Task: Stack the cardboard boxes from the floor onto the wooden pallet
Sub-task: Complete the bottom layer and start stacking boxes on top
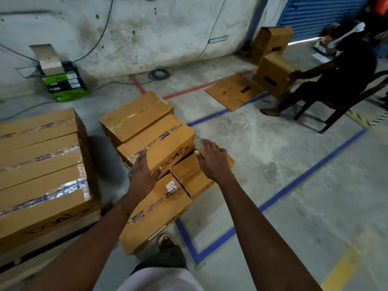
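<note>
Both arms are seen stretched forward from the bottom of the frame toward a cluster of boxes on the floor at centre. The left hand (pixel 141 169) is held flat, fingers straight and together, over the near left corner of the printed box (pixel 159 143); whether it touches cannot be told. The right hand (pixel 212 158) is held with fingers straight and spread, thumb out, above a lower box (pixel 189 175), and nothing is gripped by either hand. A taped box (pixel 136 117) is found just behind the printed one, and a long box (pixel 155 213) lies nearest the foot. At the left of the frame, stacked boxes (pixel 42 164) are seen on the pallet (pixel 52 246), its edge showing beneath them. At upper right a seated person (pixel 346 68) is holding another box (pixel 273 76), beside a flattened carton (pixel 233 90).
</note>
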The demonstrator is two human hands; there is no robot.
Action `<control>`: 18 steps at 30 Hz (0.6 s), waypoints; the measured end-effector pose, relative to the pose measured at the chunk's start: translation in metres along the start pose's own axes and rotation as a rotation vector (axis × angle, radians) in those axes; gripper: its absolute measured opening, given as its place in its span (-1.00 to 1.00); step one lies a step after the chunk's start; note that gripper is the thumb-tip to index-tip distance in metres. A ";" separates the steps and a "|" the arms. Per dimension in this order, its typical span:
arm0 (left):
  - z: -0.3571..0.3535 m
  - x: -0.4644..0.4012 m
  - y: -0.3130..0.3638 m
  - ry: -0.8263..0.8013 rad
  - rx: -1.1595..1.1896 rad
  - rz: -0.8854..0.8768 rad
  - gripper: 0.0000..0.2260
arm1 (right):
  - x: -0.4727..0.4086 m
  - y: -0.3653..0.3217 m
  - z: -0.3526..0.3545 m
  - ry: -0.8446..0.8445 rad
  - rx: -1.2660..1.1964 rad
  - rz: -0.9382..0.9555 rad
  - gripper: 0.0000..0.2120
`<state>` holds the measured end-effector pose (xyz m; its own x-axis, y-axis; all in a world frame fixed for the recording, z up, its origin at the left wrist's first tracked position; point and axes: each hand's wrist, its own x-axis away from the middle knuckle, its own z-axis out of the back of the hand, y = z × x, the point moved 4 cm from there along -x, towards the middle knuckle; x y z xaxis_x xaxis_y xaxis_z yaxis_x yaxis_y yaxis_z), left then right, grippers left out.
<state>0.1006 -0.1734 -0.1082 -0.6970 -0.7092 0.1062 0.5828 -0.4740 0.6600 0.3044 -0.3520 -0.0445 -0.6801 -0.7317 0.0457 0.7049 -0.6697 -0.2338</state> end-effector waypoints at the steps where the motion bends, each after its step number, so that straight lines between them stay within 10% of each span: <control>1: 0.000 -0.010 0.002 0.012 0.007 0.021 -0.14 | -0.013 0.003 -0.001 -0.014 -0.005 0.012 -0.34; 18: -0.026 -0.148 -0.023 0.140 0.056 0.373 -0.16 | -0.247 0.054 -0.083 -0.202 -0.034 0.118 -0.39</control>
<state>0.2016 -0.0714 -0.1584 -0.3758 -0.8934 0.2463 0.7589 -0.1442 0.6351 0.4935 -0.1972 -0.1495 -0.5367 -0.8176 0.2088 0.7677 -0.5758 -0.2814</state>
